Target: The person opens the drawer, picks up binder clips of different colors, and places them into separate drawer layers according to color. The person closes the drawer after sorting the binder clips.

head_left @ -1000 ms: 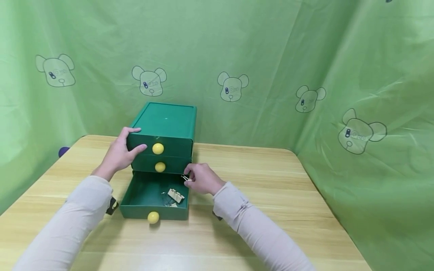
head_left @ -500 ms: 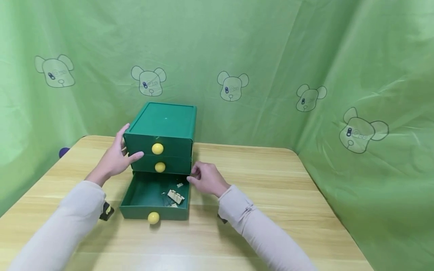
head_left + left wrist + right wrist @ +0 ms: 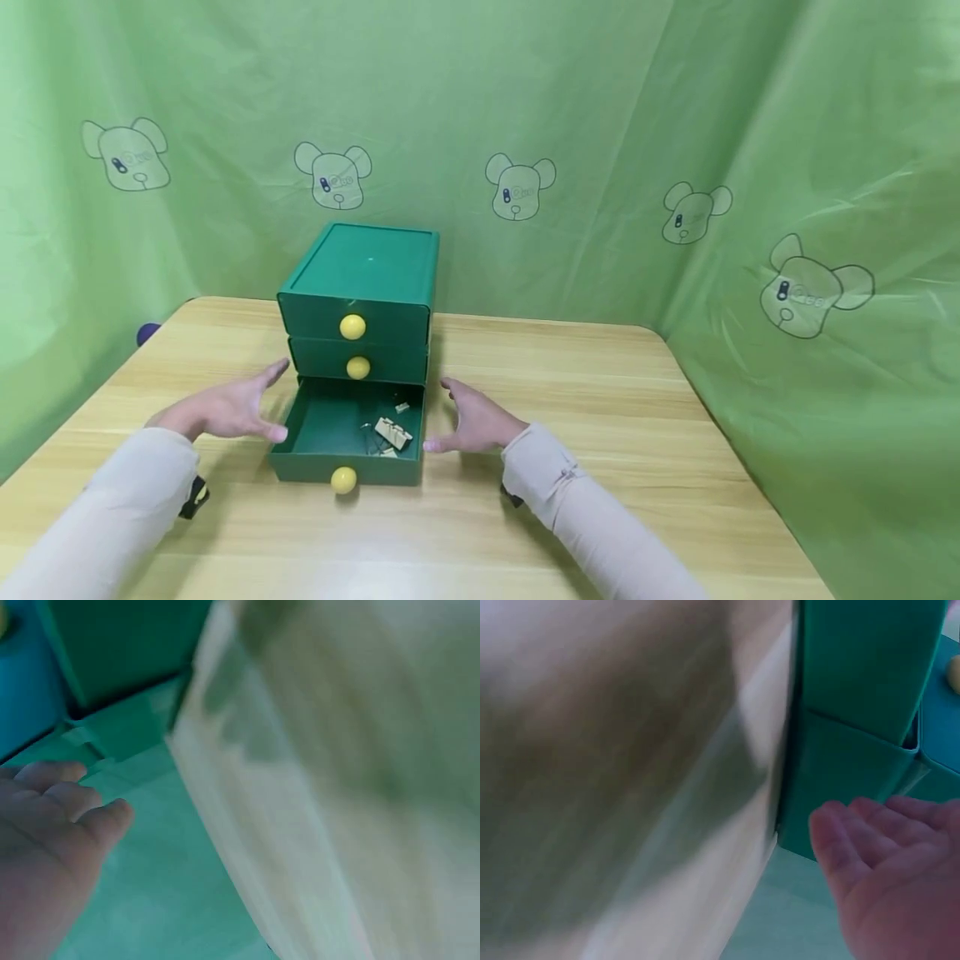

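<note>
A green drawer cabinet (image 3: 367, 262) stands on the table, its bottom drawer (image 3: 322, 471) pulled out. Inside that drawer, toward its right side, lie a large cream binder clip (image 3: 393, 433) and a small binder clip (image 3: 402, 407), with another pale piece partly hidden at the front. Left of the drawer, my left hand (image 3: 232, 407) is spread, thumb tip close to the drawer wall. My right hand (image 3: 480, 421) mirrors it on the right, thumb and fingers apart and holding nothing. Whether either thumb touches the drawer, I cannot tell. Both wrist views show extended fingers beside green cabinet walls.
Two upper drawers with yellow knobs (image 3: 352, 327) are pushed in. A third yellow knob (image 3: 343, 480) sticks out from the bottom drawer's front. Wooden tabletop (image 3: 585, 433) extends to the right, and a green curtain (image 3: 585, 100) hangs behind and beside the table.
My right hand has let go of the small binder clip, which now lies in the drawer, and has spread its fingers. My left hand has come off the cabinet's upper left corner and moved down.
</note>
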Available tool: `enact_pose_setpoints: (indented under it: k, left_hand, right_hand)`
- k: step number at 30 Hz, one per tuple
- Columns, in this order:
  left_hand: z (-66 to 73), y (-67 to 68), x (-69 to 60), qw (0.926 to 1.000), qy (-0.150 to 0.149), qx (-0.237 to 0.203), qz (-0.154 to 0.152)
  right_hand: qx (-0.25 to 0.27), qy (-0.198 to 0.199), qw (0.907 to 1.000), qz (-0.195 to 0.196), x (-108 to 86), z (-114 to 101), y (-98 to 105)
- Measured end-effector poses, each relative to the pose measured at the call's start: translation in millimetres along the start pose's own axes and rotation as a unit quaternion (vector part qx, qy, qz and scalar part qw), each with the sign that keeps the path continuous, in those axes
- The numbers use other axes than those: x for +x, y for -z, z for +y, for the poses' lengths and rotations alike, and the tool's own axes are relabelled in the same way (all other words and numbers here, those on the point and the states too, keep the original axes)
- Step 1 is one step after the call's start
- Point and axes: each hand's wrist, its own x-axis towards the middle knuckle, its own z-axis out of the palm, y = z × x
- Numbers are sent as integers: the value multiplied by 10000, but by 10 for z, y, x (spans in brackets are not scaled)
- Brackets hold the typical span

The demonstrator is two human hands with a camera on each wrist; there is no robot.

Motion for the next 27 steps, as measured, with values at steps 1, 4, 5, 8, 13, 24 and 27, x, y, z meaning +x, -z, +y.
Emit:
enact_pose_setpoints:
  k: [1, 4, 5, 8, 13, 24, 27]
  left_hand:
    - [-17, -20, -23, 9999, 23, 42, -132]
    - [-39, -69, -71, 9987, 207, -105, -447]
    - [-40, -86, -78, 9982, 251, -186, -516]
    - [-29, -143, -71, 9969, 388, -289, -622]
    - [-21, -187, -4, 9974, 422, -228, -533]
    - [-94, -188, 186, 9973, 274, -14, 677]
    - [-81, -192, 268, 9915, 395, 202, 1222]
  right_hand:
    - [-26, 13, 9999, -106, -11, -1, -13]
    - [-73, 146, 9991, -396, -29, -20, -45]
    - [-96, 198, 9986, -474, -31, -32, -54]
    - [-139, 316, 9976, -593, -27, -71, -90]
    - [-303, 240, 9983, -426, 15, -107, -150]
    - [30, 32, 9996, 282, 142, -69, -85]
    - [174, 8, 9980, 603, 215, -59, -74]
